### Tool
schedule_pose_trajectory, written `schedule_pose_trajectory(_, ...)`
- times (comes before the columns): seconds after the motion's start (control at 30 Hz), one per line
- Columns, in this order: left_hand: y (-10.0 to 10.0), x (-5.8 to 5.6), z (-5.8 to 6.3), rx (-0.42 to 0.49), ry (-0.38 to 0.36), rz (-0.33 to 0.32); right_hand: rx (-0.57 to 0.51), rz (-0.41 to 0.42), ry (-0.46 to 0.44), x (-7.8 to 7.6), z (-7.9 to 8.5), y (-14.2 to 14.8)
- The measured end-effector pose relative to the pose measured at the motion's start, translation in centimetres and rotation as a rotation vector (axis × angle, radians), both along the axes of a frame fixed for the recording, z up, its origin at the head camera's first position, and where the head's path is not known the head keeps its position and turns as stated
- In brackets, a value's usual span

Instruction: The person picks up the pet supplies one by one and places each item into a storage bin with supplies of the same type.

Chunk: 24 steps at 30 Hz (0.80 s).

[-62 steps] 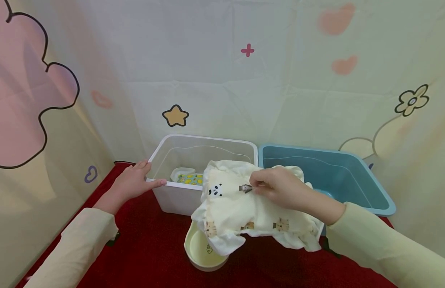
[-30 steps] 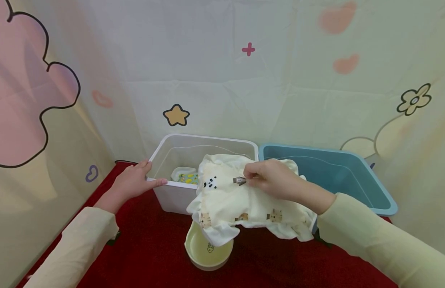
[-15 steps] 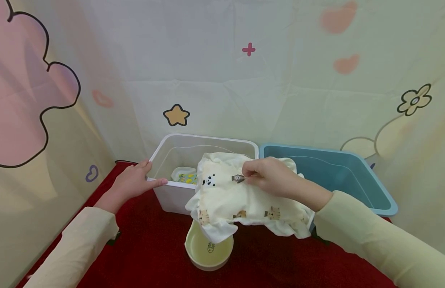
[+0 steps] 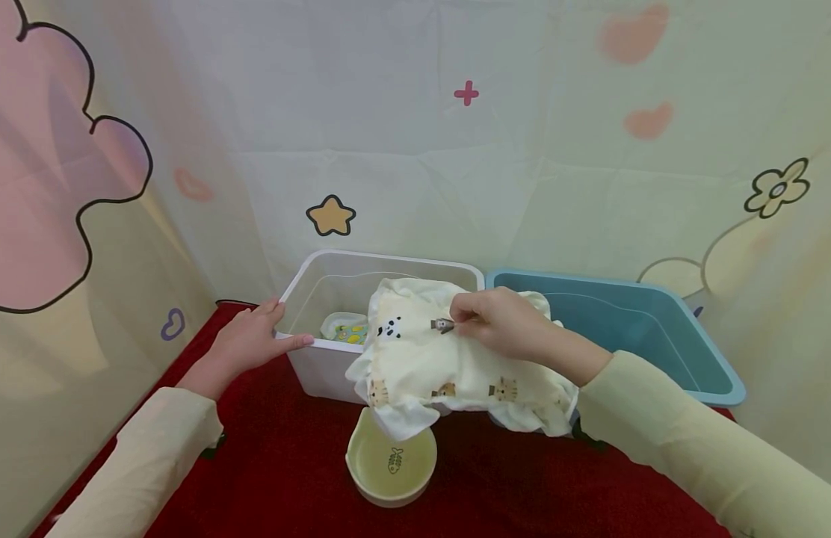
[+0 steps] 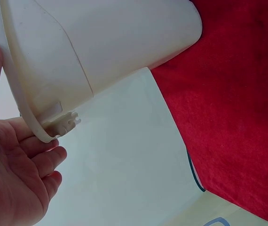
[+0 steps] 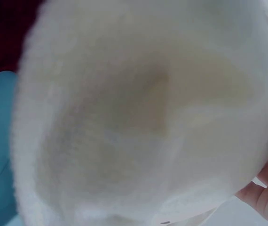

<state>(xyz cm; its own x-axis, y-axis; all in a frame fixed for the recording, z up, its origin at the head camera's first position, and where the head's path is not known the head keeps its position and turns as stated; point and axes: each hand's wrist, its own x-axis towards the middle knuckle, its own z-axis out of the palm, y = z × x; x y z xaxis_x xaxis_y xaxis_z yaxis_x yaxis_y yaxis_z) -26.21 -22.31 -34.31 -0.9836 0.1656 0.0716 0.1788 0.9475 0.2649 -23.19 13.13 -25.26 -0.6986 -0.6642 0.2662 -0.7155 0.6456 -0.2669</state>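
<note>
My right hand (image 4: 499, 323) pinches a cream ruffled cushion (image 4: 415, 366) by its upper face and holds it up in front of the two bins. Panda and cat prints show on it. The cushion (image 6: 148, 122) fills most of the right wrist view, blurred. At the left, my left hand (image 4: 250, 340) grips the corner rim of a white plastic bin (image 4: 328, 373). In the left wrist view the fingers of the left hand (image 5: 21, 160) curl under the rim of the white bin (image 5: 101, 42). Part of the bin's front is hidden behind the cushion.
Inside the white bin lies a white-edged item with a yellow-and-green print (image 4: 350, 331). A blue bin (image 4: 631, 329) stands right beside it. Nearer, a cream bowl (image 4: 391, 471) with a fish-bone drawing sits on the red cloth (image 4: 281, 478). A printed curtain (image 4: 402, 149) hangs behind.
My right hand has raised the cushion and shifted it slightly left, uncovering more of the bowl. The left hand has stayed on the white bin's rim.
</note>
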Motion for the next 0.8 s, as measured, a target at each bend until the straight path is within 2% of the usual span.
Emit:
schedule_pose_trajectory(0.57,0.1,0.1,0.1,0.011,-0.012,0.012,-0.006,0.006,0.032,-1.4,-0.3,-0.8)
schedule_pose_trajectory(0.8,0.1,0.1,0.0,0.009,-0.015,0.015,0.003,0.001,0.017,-1.5,-0.3,-1.1)
